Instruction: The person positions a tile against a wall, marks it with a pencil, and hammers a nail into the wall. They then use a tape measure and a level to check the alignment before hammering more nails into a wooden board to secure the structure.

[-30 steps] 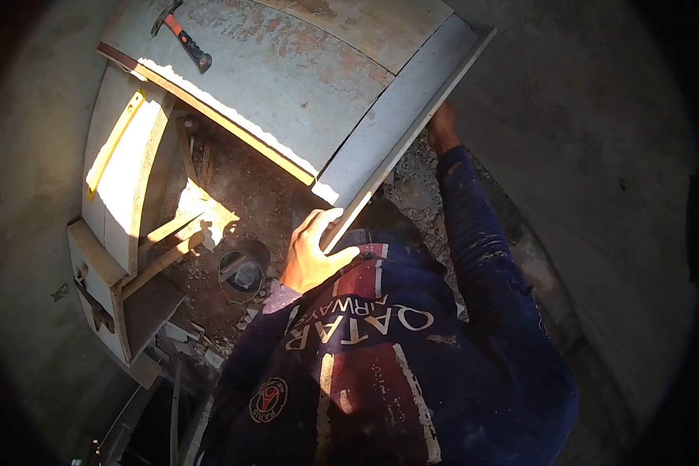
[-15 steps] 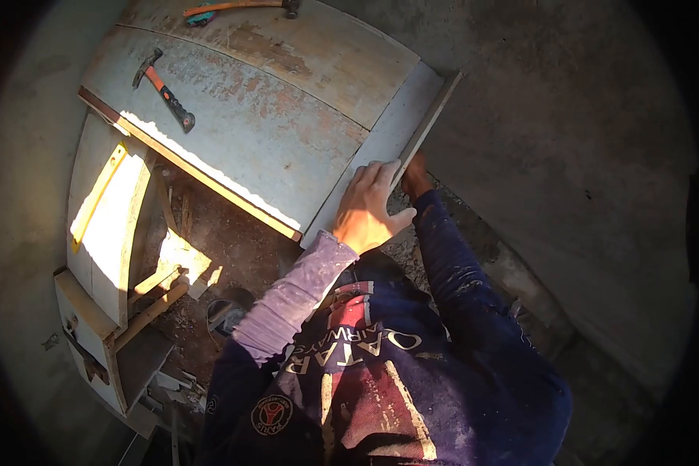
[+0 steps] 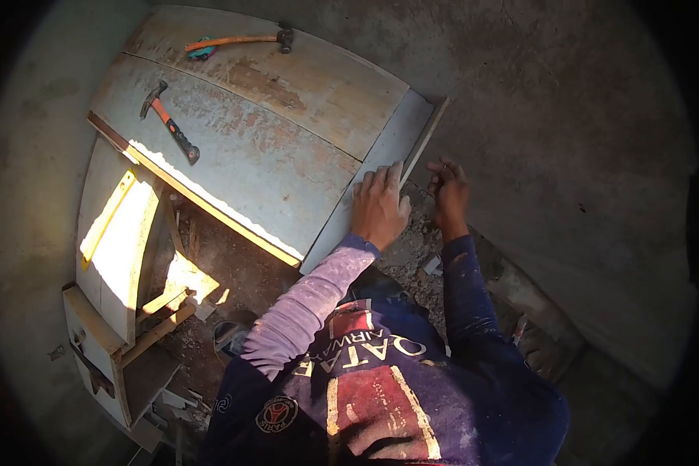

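My left hand (image 3: 379,206) lies palm down on the narrow pale strip (image 3: 334,233) at the right end of the panelled wooden form. Its fingertips reach the thin upright board (image 3: 426,140) along that edge, and its thumb points to the right. Just past the board, my right hand (image 3: 450,194) is raised with its fingers curled in. Whatever those fingers hold, if anything, is too small to make out. A claw hammer (image 3: 168,124) with an orange and black grip rests on the grey panel (image 3: 248,155).
A wooden-handled hammer (image 3: 241,39) lies on the far panel over a teal object (image 3: 202,51). A yellow spirit level (image 3: 107,221) leans on the sunlit side panel (image 3: 124,256). Wood braces (image 3: 159,334) cross the opening below. Rubble (image 3: 419,272) covers the ground near me.
My right hand has come out from behind the upright board and moved up and right, its fingers now curled. My left hand has shifted slightly, its fingers closer together. The view has tilted a little.
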